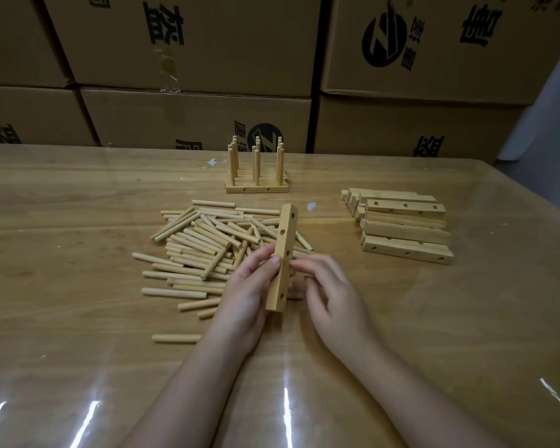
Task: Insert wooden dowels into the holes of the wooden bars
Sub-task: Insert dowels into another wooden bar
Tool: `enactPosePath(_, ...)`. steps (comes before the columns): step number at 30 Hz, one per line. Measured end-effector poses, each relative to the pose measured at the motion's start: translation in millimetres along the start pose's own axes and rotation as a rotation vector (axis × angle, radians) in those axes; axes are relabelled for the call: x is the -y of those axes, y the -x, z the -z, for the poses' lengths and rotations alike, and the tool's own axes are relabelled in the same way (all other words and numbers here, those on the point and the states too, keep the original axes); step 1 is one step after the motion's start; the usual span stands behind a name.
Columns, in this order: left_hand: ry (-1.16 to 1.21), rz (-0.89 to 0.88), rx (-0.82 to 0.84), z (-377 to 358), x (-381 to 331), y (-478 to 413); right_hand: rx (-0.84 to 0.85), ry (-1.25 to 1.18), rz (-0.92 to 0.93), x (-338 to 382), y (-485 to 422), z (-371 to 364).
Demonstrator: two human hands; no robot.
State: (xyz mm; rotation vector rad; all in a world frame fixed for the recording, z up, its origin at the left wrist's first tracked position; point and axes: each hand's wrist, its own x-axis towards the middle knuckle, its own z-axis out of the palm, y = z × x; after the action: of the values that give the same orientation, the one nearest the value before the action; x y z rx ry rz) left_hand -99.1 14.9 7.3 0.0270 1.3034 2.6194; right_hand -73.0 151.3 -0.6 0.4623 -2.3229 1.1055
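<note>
My left hand [244,292] grips a wooden bar [285,234] that stands on end, its row of holes facing right. My right hand [328,291] hovers just right of the bar with fingers loosely curled; its fingertips are close to the bar's edge and hold nothing I can see. A loose pile of wooden dowels [204,244] lies on the table behind and left of the hands. Further back stand finished bars with upright dowels [256,169] in them.
A stack of bare drilled bars [404,226] lies at the right. One stray dowel [177,338] lies near my left forearm. Cardboard boxes [194,114] wall off the back of the glossy wooden table [78,318].
</note>
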Motion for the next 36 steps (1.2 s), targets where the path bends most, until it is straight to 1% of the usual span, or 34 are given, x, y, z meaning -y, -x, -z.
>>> enactPosePath(3,0.041,0.001,0.006,2,-1,0,0.054,0.051,-0.194,-8,-1,-1)
enactPosePath(5,0.057,-0.001,-0.009,4,-1,-1,0.103,0.096,-0.264,-12,-1,-2)
enactPosePath(8,0.104,-0.002,-0.015,6,-1,-2,0.171,0.142,-0.283,-13,-2,-2)
enactPosePath(11,0.130,-0.002,0.007,7,-1,-3,0.272,0.270,-0.254,-13,-4,-3)
enactPosePath(13,0.134,0.000,0.015,8,-1,-2,0.299,0.327,-0.242,-13,-4,-4)
enactPosePath(17,0.142,0.011,0.018,8,-1,-2,0.277,0.315,-0.249,-14,-3,-4)
enactPosePath(23,0.105,0.004,0.026,9,1,-3,0.208,0.171,-0.361,-15,-6,-3)
enactPosePath(25,0.102,0.005,0.028,9,1,-3,0.211,0.173,-0.354,-15,-6,-3)
enactPosePath(32,0.082,-0.001,0.035,7,0,-2,0.259,0.308,-0.276,-17,-4,-5)
enactPosePath(34,0.080,-0.002,0.035,7,0,-2,0.249,0.288,-0.286,-18,-5,-5)
enactPosePath(36,0.081,-0.004,0.039,7,0,-2,0.214,0.201,-0.320,-18,-5,-4)
